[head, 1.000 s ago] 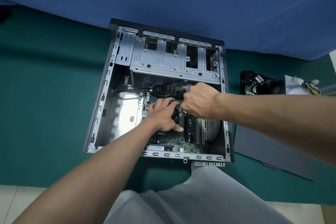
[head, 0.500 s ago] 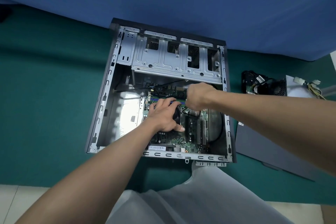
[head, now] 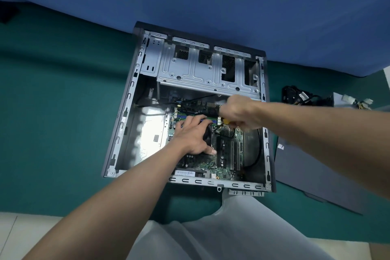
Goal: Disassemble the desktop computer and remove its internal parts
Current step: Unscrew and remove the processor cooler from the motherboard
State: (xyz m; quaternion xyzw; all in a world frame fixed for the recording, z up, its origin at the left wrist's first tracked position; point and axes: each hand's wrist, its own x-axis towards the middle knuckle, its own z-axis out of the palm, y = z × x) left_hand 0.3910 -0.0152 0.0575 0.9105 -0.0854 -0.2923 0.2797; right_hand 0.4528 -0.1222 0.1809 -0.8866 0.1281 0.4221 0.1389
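Both forearms reach into the open computer case (head: 122,124), which lies on its side on the green mat (head: 52,112) in front of us. The left hand (head: 193,137) comes in from below, palm down, with its fingers spread and nearly straight over the black cooler fan (head: 207,136) on the circuit board (head: 223,167). It rests there flat, thumb laid along the fan's near edge, gripping nothing. The right hand (head: 238,112) comes in from the right with the wrist bent down, curled into a fist round a screwdriver (head: 226,121) (we see only a bit of its yellow handle below the knuckles, and the tip is too dark to make out). That fist sits just beyond the left fingertips, above the fan's far right corner. Inside the case, the board covers the right part of the floor and a metal drive cage (head: 202,74) spans the far end. Outside, to the right, a grey side panel (head: 316,175) lies on the mat, with a bundle of cables (head: 299,97) beyond it.
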